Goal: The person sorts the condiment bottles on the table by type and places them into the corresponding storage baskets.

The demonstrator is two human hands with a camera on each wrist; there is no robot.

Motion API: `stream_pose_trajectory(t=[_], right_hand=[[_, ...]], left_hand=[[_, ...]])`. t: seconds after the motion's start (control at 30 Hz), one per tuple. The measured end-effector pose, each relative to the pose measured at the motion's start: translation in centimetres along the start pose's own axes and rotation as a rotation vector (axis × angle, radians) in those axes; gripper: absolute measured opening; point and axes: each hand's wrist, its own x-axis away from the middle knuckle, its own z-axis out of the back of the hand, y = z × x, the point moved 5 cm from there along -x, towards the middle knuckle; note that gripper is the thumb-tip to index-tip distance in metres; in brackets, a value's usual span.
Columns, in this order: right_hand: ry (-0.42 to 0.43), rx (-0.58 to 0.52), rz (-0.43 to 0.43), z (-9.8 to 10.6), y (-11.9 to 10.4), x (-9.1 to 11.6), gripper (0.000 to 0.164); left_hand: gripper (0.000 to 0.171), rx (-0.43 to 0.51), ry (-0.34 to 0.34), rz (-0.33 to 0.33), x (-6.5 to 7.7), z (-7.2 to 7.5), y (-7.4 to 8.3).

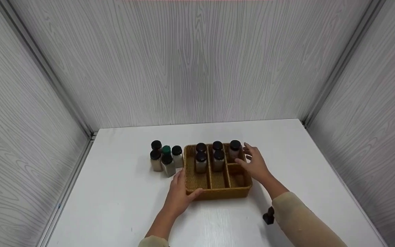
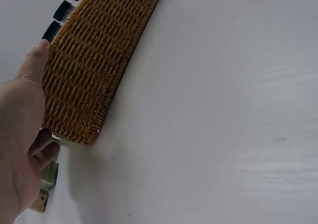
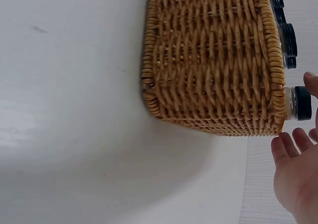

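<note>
A brown woven basket (image 1: pixel 220 195) with divided compartments stands on the white table. My left hand (image 1: pixel 178 196) holds its front left corner, thumb on the front rim (image 2: pixel 45 52) and fingers along the left side. Several black-capped jars stand upright inside: two in the left compartment, two in the middle, and one jar (image 1: pixel 235 148) in the back right. Around that last jar my right hand (image 1: pixel 257 167) hovers with fingers spread, the thumb near its cap (image 3: pixel 302 103) and the other fingertips by the basket's right rim. The front right compartment (image 1: pixel 238 177) holds no jar.
Left of the basket several more jars stand close together, one with a green cap (image 1: pixel 166 150), the others with black caps (image 1: pixel 167 159). A small black object (image 1: pixel 268 216) shows beside the right sleeve (image 1: pixel 302 218). Grey wood-grain panels (image 1: pixel 197 68) enclose the table's back and sides.
</note>
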Motion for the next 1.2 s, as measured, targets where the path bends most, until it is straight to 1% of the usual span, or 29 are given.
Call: stream_pose_trajectory(t=[0.1, 0.17, 0.27, 0.4, 0.47, 0.53, 0.67, 0.8, 0.93, 1.03, 1.1, 1.2], right_hand=[[-0.009, 0.002, 0.01, -0.1, 0.0, 0.7, 0.085], [-0.016, 0.003, 0.008, -0.1, 0.0, 1.1, 0.086], [-0.033, -0.001, 0.002, 0.0, 0.3, 1.9, 0.087], [-0.073, -0.018, -0.003, -0.3, 0.4, 2.9, 0.09], [-0.095, -0.034, -0.007, -0.6, 0.5, 3.4, 0.093], [-0.114, -0.046, -0.007, -0.8, 0.6, 3.9, 0.096], [-0.138, -0.057, -0.019, -1.1, 0.8, 4.6, 0.102], [-0.149, -0.031, -0.043, -1.3, 1.2, 5.2, 0.111], [-0.153, -0.006, -0.056, -1.6, 1.8, 5.6, 0.118], [-0.16, -0.02, -0.061, -1.9, 2.2, 5.8, 0.122], [-0.165, -0.04, -0.065, -2.1, 2.4, 6.0, 0.124], [-0.17, -0.059, -0.07, -2.4, 2.6, 6.2, 0.126]], left_hand=[[0.102, -0.013, -0.002, -0.02, 0.3, 0.3, -0.4], [0.097, -0.022, -0.021, -0.031, 0.6, 0.5, -0.7], [0.093, -0.044, -0.083, -0.047, 1.0, 0.8, -1.3], [0.094, -0.076, -0.19, -0.032, 1.9, 1.4, -2.2], [0.094, -0.086, -0.221, -0.025, 2.3, 1.8, -2.5], [0.093, -0.091, -0.233, -0.008, 2.7, 2.3, -2.9], [0.088, -0.104, -0.217, 0.036, 3.0, 3.5, -3.4], [0.082, -0.139, -0.169, 0.059, 2.8, 4.8, -3.3], [0.075, -0.142, -0.101, 0.044, 2.2, 6.5, -2.9], [0.069, -0.142, -0.046, 0.024, 1.6, 7.9, -2.6], [0.069, -0.146, -0.012, 0.017, 1.2, 8.8, -2.6], [0.071, -0.145, 0.017, 0.017, 0.5, 9.8, -2.7]])
